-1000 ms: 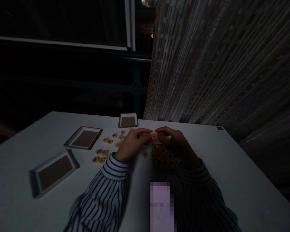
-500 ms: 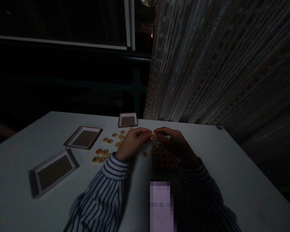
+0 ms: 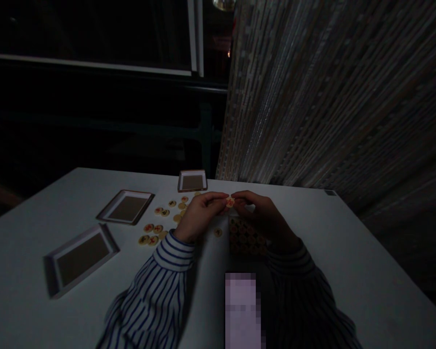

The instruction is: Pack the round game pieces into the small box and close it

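Between the fingertips of both hands is a round xiangqi piece with a red character facing me. My left hand pinches its left edge, and my right hand pinches its right edge. Just below my right hand stands a box of xiangqi pieces, packed in rows and partly covered by the hand. One loose piece lies on the table left of the box. More loose pieces, with red or dark characters or blank sides up, are scattered left of my left hand, which hides some of them.
Three shallow trays or lids stand on the white table: one at the near left, one behind it, one at the far edge. A blurred-out phone-like rectangle is at the near edge. A string curtain hangs behind.
The held piece has turned slightly between my fingertips, so its red character shows at a different angle. Both hands stay almost in place.
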A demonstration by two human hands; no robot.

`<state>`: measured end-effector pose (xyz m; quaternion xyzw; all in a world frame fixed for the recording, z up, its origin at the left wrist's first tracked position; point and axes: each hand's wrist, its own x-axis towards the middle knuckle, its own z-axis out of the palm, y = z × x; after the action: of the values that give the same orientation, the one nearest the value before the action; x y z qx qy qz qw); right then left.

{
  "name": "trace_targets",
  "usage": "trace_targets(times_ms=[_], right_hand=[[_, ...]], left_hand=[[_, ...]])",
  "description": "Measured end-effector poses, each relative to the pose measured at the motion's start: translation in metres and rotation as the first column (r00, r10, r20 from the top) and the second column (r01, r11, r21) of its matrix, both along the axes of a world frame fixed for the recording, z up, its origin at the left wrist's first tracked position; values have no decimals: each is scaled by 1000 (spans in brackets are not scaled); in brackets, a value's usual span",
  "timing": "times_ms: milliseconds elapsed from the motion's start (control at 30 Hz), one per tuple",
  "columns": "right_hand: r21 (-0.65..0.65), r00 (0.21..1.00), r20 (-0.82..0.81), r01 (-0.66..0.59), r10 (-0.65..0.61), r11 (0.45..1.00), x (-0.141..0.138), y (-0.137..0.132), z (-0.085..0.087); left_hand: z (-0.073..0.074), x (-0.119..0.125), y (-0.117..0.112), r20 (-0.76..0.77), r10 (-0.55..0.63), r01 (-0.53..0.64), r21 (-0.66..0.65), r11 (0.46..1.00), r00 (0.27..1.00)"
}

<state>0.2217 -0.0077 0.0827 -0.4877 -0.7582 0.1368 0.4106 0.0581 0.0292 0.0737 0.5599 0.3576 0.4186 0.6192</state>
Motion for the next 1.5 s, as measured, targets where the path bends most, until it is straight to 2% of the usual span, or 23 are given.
trace_targets(times_ms=[500,833,1067,1233,1500], right_hand=[[-15,999,30,22,-21,1000,2,2,-1],[-30,998,54,36,-34,999,2,0,2],[-45,997,81,-14,17,999,2,1,1],[-46,995,96,1,3,999,3,2,0],[-64,996,87,15,-9,998,2,2,1]], left_hand=[[-2,-1,2,-52,7,-3,70,998,999],[-3,-2,2,-55,7,-4,51,999,998],[-2,2,1,-43,28,-26,43,999,999],[-1,2,0,-19,37,-38,-13,999,999],[-1,2,0,-21,3,-3,-33,999,1000]])
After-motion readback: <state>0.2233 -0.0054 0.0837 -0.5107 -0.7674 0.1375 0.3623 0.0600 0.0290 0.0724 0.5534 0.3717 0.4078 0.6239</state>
